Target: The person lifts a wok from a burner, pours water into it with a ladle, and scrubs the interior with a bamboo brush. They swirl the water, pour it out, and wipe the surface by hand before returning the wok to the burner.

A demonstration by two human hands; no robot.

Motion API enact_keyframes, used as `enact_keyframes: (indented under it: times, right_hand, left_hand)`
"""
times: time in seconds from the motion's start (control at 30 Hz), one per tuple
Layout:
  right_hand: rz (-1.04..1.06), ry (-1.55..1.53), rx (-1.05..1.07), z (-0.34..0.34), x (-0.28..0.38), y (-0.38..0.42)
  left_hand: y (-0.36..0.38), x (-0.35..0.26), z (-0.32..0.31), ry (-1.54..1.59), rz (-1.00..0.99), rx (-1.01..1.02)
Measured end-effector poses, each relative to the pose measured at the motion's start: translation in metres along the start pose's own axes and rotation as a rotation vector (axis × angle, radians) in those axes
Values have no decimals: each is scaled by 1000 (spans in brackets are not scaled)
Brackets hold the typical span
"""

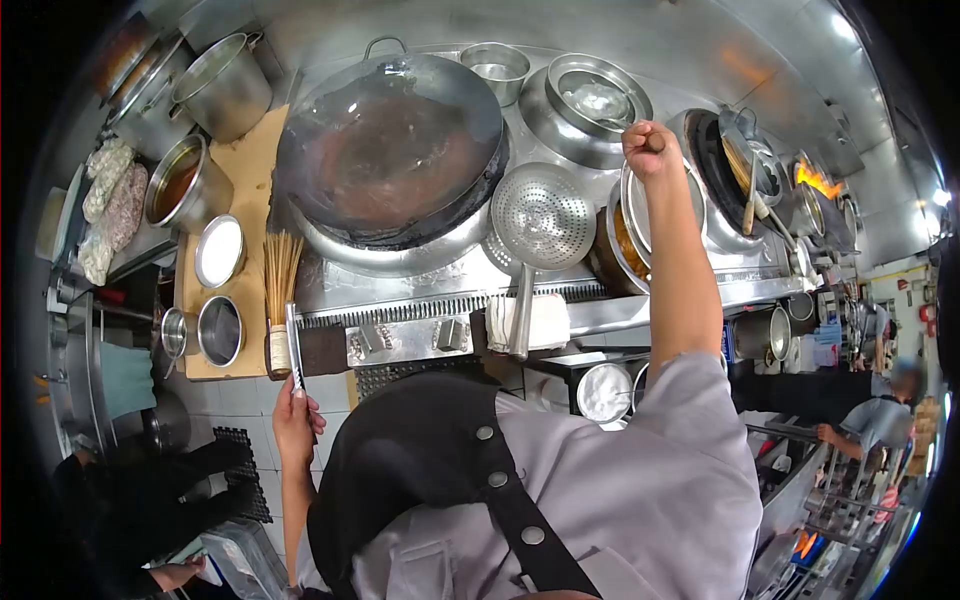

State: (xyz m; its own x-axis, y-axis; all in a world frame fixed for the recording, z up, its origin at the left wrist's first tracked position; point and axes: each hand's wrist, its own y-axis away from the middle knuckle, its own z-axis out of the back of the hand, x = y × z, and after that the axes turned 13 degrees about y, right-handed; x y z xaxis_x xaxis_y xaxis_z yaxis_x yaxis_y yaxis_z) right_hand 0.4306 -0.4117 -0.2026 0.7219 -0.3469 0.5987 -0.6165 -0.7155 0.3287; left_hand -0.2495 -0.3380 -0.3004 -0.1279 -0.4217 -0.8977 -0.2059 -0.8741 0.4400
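My right hand [652, 150] is closed round the wooden-ended handle of a ladle, whose bowl is over the steel pot [540, 118] at the back. My left hand [296, 415] grips a long metal utensil [294, 345] that points away from me, beside a bamboo brush [282, 275]. A large dark wok [392, 150] sits tilted on the stove, its inside wet-looking. The perforated strainer [544, 215] lies right of the wok with its handle toward me. Under my right forearm is a lidded pot [612, 240], partly hidden.
On the left, a wooden board [256, 190] bears a pot of brown liquid [178, 185] and bowls. Flames [818, 180] rise at the far right near more pans. A person [872, 420] stands at right; another person's hand [178, 574] shows at lower left.
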Motion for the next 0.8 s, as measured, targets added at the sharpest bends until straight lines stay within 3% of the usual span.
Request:
enact_keyframes:
  times: [0.17,0.3,0.37,0.43,0.5,0.63,0.7,0.73,0.8]
  right_hand:
    - [-55,-76,137,-44,-18,85]
    - [-201,-277,424,-74,-50,158]
    - [-291,-315,460,-84,-72,183]
    - [-282,-260,443,-93,-99,203]
    - [-304,-226,433,-103,-128,224]
    - [-384,-96,361,-104,-179,236]
    - [-466,-31,273,-94,-204,229]
    - [-369,121,228,-99,-213,233]
    - [-274,358,149,-106,-226,237]
  left_hand:
    - [-28,-17,-5,-18,-31,86]
    - [-50,-50,-14,-17,-95,255]
    - [-71,-62,-15,-142,-193,229]
    - [-92,-97,-26,-554,-522,216]
    - [-144,-115,-37,-875,-1041,260]
    - [-218,-175,-100,-1464,-756,398]
    - [-191,-207,-139,-1618,-677,463]
    - [-194,-208,-157,-1623,-681,468]
    - [-212,-206,-188,-1762,-583,687]
